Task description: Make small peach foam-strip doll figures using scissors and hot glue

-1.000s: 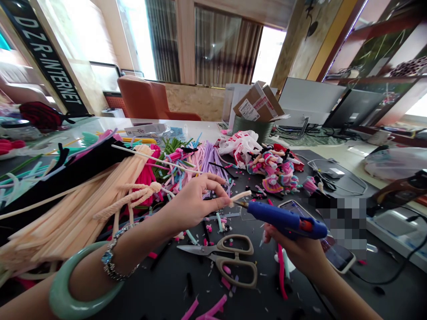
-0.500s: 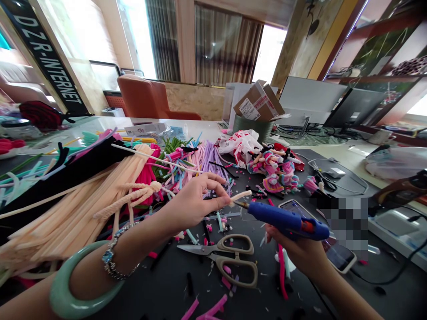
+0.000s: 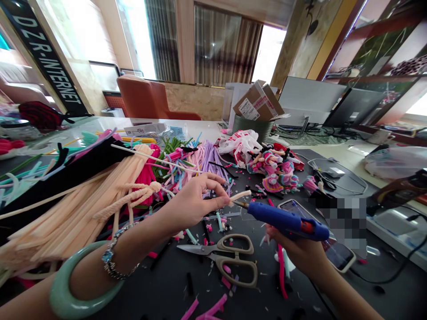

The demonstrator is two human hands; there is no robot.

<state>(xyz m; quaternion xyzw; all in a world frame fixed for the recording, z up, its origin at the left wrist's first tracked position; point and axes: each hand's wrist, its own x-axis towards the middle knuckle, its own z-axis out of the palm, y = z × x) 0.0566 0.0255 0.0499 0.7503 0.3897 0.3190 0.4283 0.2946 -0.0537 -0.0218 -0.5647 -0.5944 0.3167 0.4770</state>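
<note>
Between thumb and fingers, my left hand (image 3: 196, 198) pinches a cream pipe cleaner (image 3: 240, 195), whose short end sticks out to the right. My right hand (image 3: 296, 249) is wrapped round the handle of a blue hot glue gun (image 3: 287, 220). The gun's metal nozzle points left and meets the pipe cleaner close to my left fingertips; whether glue is coming out cannot be made out. Below the hands lie scissors (image 3: 227, 255) with beige handles, blades spread. A braided cream piece (image 3: 133, 195) rests behind my left wrist.
A thick bundle of peach pipe cleaners (image 3: 83, 200) covers the left side. Purple pipe cleaners (image 3: 211, 155) and small fuzzy dolls (image 3: 278, 169) lie farther back. A phone (image 3: 340, 255) sits beside my right hand, and coloured scraps litter the dark table (image 3: 160, 293).
</note>
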